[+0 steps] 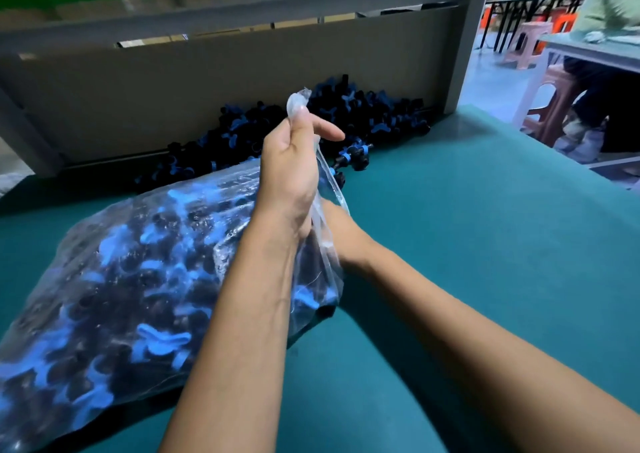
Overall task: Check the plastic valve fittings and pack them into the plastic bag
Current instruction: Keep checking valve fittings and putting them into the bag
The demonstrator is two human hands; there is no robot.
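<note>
**Bag neck gripped above a full load**

Hands are crossed at centre frame: the left hand (289,172) is curled round the twisted neck of the plastic bag (114,279), forefinger extended; the right hand (327,225) is mostly hidden behind it, its grip not discernible. The bag, filled with valve fittings (162,340), is laid on the desk (467,251) at 8 o'clock. Loose fittings (363,116) are heaped at 12 o'clock.

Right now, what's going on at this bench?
A person is closing up a clear plastic bag full of black-and-blue valve fittings on the green table. The left hand grips the gathered bag neck and holds it up; the right hand is mostly hidden behind the neck, so its grip can't be told. A pile of loose fittings lies unpacked against the back board.
</note>
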